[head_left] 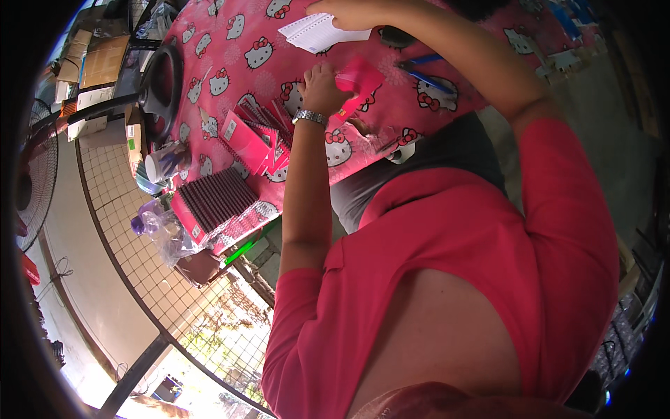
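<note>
a: what are the hands doing?

b: the left hand [322, 87], with a silver metal wristwatch [310, 117] on its wrist, is closed around the edge of a small bright pink paper booklet [357, 82] and holds it just above the table. the right hand [356, 12] is further up, its fingers pressing on a white spiral-bound ruled notepad [317, 31] that lies flat on the cloth.

a: and where is all that?

b: on a table covered with a pink plastic tablecloth printed with white cartoon cats [230, 56]. just beside the right forearm lies a blue pen [427, 73].

a: what's around the left arm?

b: close to the wrist, a fanned pile of pink paper booklets [257, 136]. lower on the cloth, near the table edge, a tight row of dark spiral-bound pink notebooks [216, 202]. next to that a crumpled clear plastic bag [167, 234], and above it a white cylindrical container [159, 166].

a: further out?

b: a black ring-shaped object [162, 87] at the table's side, stacked brown cardboard boxes [98, 66], and a standing fan [35, 178] at the far left.
</note>
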Demonstrator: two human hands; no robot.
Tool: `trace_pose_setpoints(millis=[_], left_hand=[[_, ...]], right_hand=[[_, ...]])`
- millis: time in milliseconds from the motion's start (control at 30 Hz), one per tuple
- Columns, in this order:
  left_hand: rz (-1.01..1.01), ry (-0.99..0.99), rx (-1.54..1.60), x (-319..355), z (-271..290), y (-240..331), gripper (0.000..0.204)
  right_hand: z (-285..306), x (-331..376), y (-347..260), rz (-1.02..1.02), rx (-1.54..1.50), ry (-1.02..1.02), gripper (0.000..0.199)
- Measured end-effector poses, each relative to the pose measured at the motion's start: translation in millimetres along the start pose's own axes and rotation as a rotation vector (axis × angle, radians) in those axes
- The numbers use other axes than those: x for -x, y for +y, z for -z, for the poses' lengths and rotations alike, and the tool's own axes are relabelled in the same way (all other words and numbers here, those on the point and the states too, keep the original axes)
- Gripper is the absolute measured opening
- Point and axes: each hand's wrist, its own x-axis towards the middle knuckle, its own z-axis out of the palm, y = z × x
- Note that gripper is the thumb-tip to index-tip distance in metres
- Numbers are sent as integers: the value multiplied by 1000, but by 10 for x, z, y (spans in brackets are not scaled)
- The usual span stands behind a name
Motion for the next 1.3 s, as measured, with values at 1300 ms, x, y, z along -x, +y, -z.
trace_pose_setpoints(millis=[1300], left_hand=[[-64, 23, -35, 354, 403, 350, 25]], right_hand=[[-929, 1526, -602, -367, -595, 626, 52]])
